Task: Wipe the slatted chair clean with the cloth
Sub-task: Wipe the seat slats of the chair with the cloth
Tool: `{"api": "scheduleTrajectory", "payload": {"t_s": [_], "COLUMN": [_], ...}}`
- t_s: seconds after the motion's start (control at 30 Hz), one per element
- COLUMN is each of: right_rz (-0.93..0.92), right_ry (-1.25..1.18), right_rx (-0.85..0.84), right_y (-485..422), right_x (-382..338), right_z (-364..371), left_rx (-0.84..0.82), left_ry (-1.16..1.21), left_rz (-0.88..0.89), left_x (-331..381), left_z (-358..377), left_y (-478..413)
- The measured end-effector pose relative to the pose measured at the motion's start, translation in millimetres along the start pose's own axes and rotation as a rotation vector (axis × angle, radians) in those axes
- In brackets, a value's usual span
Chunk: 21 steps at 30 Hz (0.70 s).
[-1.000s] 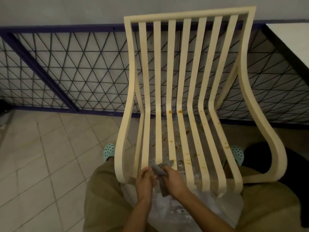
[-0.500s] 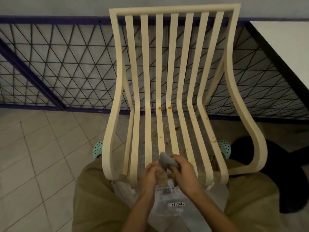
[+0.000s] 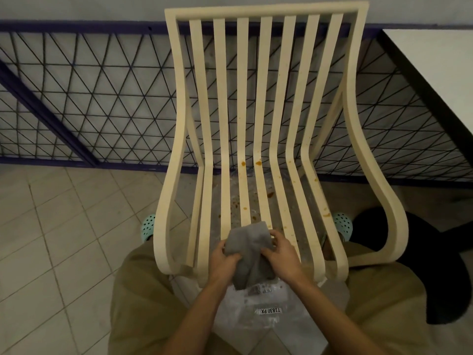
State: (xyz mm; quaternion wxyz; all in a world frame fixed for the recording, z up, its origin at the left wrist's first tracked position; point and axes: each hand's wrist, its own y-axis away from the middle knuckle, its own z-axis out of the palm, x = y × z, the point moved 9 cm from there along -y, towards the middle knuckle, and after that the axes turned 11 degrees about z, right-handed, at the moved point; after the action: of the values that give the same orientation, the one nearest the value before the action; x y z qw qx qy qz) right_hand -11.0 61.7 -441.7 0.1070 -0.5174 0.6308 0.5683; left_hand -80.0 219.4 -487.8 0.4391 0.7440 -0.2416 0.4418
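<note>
Head view: the cloth [image 3: 248,252] is a grey wad bunched thick. It is over the front edge of the chair [image 3: 266,12] seat, across the middle slats, and both hands hold it. The left hand [image 3: 222,261] grips its left side with the fingers curled into the folds. The right hand [image 3: 281,254] grips the right side, thumb and fingers wrapped round the bunch. Whether the cloth is pressed onto the slats or held just above them cannot be told. The coming move turns on one relation: the dirt lies ahead of the fingers, away from the person, and the slats run lengthwise in that same direction from front edge to back bend. A wipe would probably go straight along a slat rather than across the gaps. Two orange blobs [image 3: 243,163] sit at the back bend on the two middle slats, in line with the cloth. A smear [image 3: 326,214] marks the rightmost inner slat, nearer the right hand, and fine specks run down the slats between. The chair is pale cream, its frame curved, its back upright and mostly unmarked. The left slats look cleaner. A clear plastic sheet [image 3: 268,326] lies under the seat, spattered beneath the gaps.
</note>
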Motion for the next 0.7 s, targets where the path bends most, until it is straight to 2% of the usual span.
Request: {"api": "scheduleTrajectory", "payload": {"t_s": [0.1, 0.17, 0.27, 0.37, 0.53, 0.7], "right_rz": [-0.128, -0.205, -0.234, -0.276, -0.175, 0.015], "right_ry": [0.257, 0.388, 0.530, 0.641, 0.509, 0.647], "right_rx": [0.047, 0.080, 0.025, -0.024, 0.155, 0.096], "right_y": [3.9, 7.0, 5.3, 8.3, -10.4, -34.7], "right_x": [5.2, 4.4, 9.1, 12.4, -0.1, 10.0], "right_z": [13.6, 19.9, 40.2, 68.9, 62.7, 83.9], "left_rx": [-0.098, -0.138, -0.131, -0.080, -0.034, -0.076], "left_ry": [-0.273, -0.300, -0.275, -0.409, -0.769, -0.962], "left_rz": [0.013, 0.057, 0.134, 0.254, 0.499, 0.547], "left_x": [6.6, 8.1, 9.6, 12.5, 26.4, 23.5], "left_z": [1.1, 0.1, -3.3, -12.0, -22.2, -13.6], "left_y": [-16.7, -25.0, -30.2, -32.5, -38.9, -66.0]}}
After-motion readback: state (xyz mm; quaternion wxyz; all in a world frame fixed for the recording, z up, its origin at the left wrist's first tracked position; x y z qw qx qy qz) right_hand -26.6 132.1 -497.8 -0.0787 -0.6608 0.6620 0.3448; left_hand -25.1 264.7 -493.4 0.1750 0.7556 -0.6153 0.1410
